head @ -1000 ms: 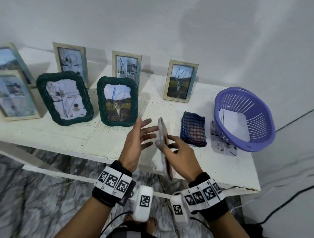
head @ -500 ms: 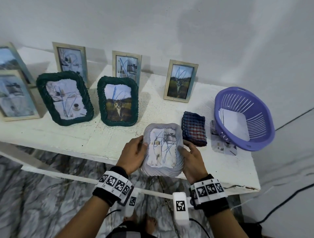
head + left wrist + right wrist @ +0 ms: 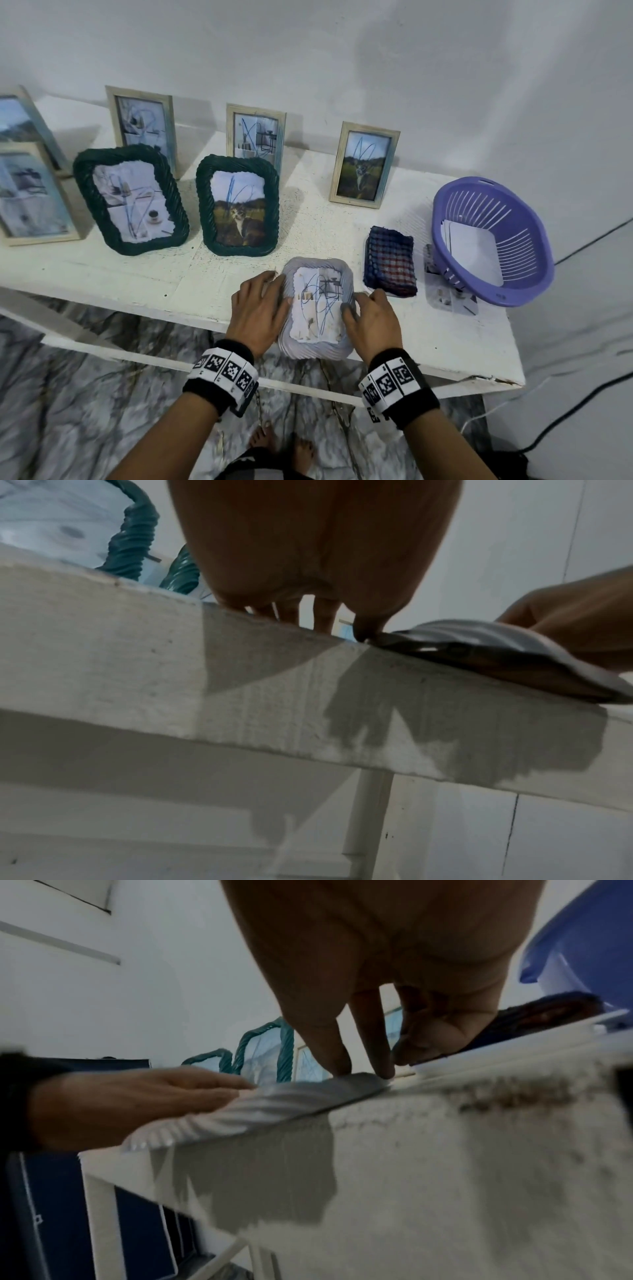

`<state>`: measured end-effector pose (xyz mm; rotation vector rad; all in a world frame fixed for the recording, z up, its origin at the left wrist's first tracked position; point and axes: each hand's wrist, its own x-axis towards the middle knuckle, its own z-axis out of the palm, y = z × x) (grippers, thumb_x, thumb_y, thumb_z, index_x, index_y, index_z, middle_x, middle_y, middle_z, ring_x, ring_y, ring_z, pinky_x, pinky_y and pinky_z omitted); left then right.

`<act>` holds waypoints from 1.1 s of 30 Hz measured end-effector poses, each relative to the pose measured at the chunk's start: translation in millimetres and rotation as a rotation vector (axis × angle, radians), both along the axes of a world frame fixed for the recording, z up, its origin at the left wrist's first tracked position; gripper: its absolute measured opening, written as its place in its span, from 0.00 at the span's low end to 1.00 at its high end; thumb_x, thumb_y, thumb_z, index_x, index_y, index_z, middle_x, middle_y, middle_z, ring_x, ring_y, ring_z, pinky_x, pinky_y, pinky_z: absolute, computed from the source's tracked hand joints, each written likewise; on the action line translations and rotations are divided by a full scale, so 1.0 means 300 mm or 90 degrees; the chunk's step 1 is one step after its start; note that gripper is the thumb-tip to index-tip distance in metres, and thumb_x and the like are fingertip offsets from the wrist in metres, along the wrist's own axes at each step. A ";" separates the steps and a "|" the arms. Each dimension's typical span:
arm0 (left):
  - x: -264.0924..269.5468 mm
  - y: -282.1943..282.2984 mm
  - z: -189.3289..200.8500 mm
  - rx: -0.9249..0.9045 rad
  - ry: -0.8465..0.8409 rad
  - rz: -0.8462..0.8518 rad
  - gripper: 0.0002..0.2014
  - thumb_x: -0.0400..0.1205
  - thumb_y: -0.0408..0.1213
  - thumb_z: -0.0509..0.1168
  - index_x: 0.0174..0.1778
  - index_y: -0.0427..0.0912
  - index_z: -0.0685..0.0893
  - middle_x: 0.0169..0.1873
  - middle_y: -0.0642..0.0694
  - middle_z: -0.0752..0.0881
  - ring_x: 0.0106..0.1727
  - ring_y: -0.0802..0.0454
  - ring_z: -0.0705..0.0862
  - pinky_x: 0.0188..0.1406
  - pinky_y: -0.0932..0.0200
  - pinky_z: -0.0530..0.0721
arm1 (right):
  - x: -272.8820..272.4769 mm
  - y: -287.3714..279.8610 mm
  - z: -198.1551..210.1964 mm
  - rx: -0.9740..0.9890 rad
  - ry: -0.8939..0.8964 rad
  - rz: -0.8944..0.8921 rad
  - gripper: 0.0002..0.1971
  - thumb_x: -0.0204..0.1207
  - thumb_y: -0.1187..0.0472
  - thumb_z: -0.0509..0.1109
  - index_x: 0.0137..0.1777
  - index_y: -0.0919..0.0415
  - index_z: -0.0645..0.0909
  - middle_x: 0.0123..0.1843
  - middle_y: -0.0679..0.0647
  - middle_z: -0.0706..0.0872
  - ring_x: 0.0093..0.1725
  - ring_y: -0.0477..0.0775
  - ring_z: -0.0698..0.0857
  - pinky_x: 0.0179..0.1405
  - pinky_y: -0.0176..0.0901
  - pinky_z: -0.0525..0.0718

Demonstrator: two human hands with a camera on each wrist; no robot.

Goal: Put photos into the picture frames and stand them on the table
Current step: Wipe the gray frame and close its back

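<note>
A pale lavender woven frame (image 3: 317,308) with a scribbled photo in it lies face up on the white table (image 3: 137,281), its near end hanging over the front edge. My left hand (image 3: 279,289) lies at its left side, fingers down on the table and thumb tip against the rim, as the left wrist view shows at the frame (image 3: 479,647). My right hand (image 3: 356,305) sits at the right side. In the right wrist view its thumb and index fingertips (image 3: 337,1066) press down on the frame's rim (image 3: 274,1099).
Two green woven frames (image 3: 132,200) (image 3: 238,205) and several wooden frames (image 3: 364,164) stand behind, all with photos. A folded checked cloth (image 3: 390,265) lies right of the hands. A purple basket (image 3: 507,219) holding photos sits at the far right, partly on a loose photo (image 3: 448,298).
A second ago my right hand held the frame on edge. Both hands then turned it face up, and it now lies flat at the table's front edge.
</note>
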<state>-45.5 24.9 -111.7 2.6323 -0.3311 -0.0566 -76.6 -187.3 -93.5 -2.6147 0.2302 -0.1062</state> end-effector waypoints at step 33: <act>0.051 0.078 0.018 0.161 0.030 -0.308 0.67 0.64 0.86 0.54 0.84 0.45 0.31 0.83 0.50 0.29 0.84 0.54 0.29 0.83 0.44 0.37 | 0.350 -0.220 0.133 -0.156 0.109 -0.063 0.16 0.79 0.66 0.62 0.65 0.68 0.71 0.60 0.69 0.82 0.57 0.71 0.81 0.50 0.55 0.79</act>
